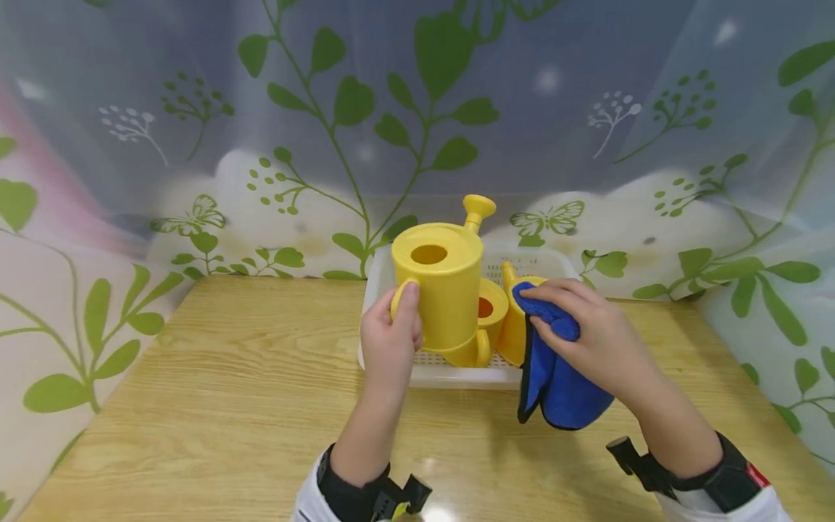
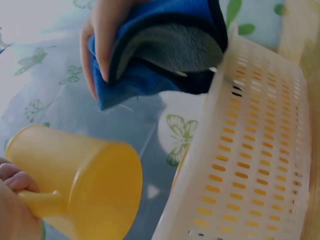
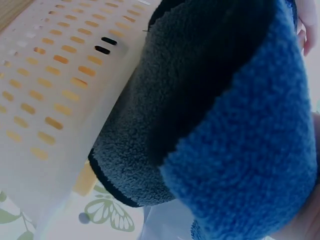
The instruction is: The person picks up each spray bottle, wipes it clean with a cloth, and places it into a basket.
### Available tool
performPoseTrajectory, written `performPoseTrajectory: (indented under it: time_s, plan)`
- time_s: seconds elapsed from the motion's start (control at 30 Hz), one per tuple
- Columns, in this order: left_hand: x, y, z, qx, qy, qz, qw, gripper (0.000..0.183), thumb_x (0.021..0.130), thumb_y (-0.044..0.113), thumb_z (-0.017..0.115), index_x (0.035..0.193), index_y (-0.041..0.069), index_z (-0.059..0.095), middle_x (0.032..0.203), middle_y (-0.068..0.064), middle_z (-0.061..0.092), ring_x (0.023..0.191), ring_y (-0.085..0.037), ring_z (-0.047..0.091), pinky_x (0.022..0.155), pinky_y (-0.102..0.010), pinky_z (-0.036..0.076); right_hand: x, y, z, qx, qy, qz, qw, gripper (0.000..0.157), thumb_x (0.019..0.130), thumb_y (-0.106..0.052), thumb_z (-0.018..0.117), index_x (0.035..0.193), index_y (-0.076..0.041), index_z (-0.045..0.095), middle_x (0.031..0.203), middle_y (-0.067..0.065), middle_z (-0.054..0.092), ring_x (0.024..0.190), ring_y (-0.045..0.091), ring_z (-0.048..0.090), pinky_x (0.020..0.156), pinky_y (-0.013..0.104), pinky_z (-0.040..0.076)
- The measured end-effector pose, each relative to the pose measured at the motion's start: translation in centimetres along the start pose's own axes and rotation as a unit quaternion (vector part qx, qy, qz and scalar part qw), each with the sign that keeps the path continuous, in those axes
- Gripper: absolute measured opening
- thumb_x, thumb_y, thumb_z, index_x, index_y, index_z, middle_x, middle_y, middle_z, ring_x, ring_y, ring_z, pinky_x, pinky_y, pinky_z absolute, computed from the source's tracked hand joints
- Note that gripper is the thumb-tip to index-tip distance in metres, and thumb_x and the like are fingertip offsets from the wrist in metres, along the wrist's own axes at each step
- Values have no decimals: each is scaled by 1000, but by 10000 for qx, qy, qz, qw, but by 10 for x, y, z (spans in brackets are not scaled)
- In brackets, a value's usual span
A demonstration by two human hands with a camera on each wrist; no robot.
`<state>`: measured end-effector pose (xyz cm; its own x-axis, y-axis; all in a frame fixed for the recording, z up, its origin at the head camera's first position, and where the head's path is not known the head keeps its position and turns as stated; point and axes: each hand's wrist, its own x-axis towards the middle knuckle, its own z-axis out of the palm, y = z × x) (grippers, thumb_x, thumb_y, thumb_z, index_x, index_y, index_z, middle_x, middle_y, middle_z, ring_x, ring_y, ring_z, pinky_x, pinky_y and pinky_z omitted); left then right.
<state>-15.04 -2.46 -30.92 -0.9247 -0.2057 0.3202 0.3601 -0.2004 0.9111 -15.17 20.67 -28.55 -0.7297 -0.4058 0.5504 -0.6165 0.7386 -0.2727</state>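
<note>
My left hand (image 1: 389,337) grips the handle of a yellow watering can (image 1: 450,304), held upright above the left part of a white perforated basket (image 1: 443,375). Its spout points away toward the back wall, and the left wrist view shows its plain round base (image 2: 112,192). My right hand (image 1: 590,330) pinches a folded blue cloth (image 1: 567,384) with a grey inner side (image 3: 135,115) and black edging. The cloth hangs over the basket's front right corner. Behind it, partly hidden, a second yellow can (image 1: 513,337) stands in the basket, beside a smaller yellow can (image 1: 497,304).
The basket stands on a wood-grain table (image 1: 228,377), close to the back wall. A printed curtain (image 1: 391,159) with leaves and butterflies encloses the back and both sides. Black straps with small mounts (image 1: 365,496) sit on both wrists.
</note>
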Motion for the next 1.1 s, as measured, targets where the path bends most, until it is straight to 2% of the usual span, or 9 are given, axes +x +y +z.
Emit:
performPoseTrajectory:
  time_s: [0.1,0.23,0.33,0.43,0.53,0.77,0.83,0.93,1.1]
  plan:
    - [0,-4,0,1209,53,897,9886,32,90,27,54,70,2,51,51,-1,37,46,-13,35,41,-21,30,-2,-1,-2,24,86,-18,10000,36,79,-8,68,113,-17,61,110,7,58,98,23,56,75,44,50]
    - [1,-8,2,2202,54,2289,9482,30,88,21,54,64,5,47,49,-2,35,42,-11,32,37,-20,27,-4,0,-5,54,260,-95,9996,38,77,-5,69,112,-16,61,110,7,58,98,24,55,75,44,51]
    - [3,-11,3,2783,93,3290,9023,34,89,24,53,62,7,42,47,0,31,39,-7,28,35,-16,23,-3,1,-8,18,338,-173,9993,38,76,-5,70,112,-16,62,110,7,58,98,23,56,75,44,51]
    - [5,-14,3,3420,152,4148,8431,44,94,37,47,61,9,39,46,2,28,37,-6,24,34,-14,18,-3,2,-11,-35,388,-249,9989,38,76,-5,70,111,-16,62,109,6,59,98,22,55,75,43,51]
    - [6,-15,2,3908,145,4779,7865,53,94,50,39,60,10,38,46,3,28,37,-5,23,35,-14,14,-3,3,-14,-49,460,-296,9985,39,75,-4,71,111,-16,62,108,6,59,99,22,55,77,42,50]
    - [10,-10,2,4376,-564,5598,7014,47,95,45,43,59,15,35,46,7,28,40,-5,21,38,-15,14,4,0,-33,-286,883,-672,9934,42,70,-2,73,109,-14,63,105,9,60,94,24,57,74,43,50]
    - [11,-8,1,4425,-792,5726,6856,46,94,43,46,58,16,34,45,8,28,41,-4,20,39,-15,14,11,-5,-41,-369,903,-989,9903,43,69,-3,74,110,-14,63,106,10,60,95,23,57,75,40,50]
    - [10,-6,0,4432,-1101,5871,6684,44,91,40,51,58,17,34,45,9,28,42,-3,20,40,-15,15,27,-16,-50,-506,794,-1877,9777,44,68,-4,74,110,-13,63,105,11,61,94,24,57,77,40,49]
    - [8,-6,0,4355,-1416,5980,6578,40,86,35,59,59,17,36,46,10,31,44,-2,22,41,-15,19,52,-35,-56,-833,58,-3395,9369,42,71,-8,74,111,-13,62,107,9,61,92,26,57,75,43,48]
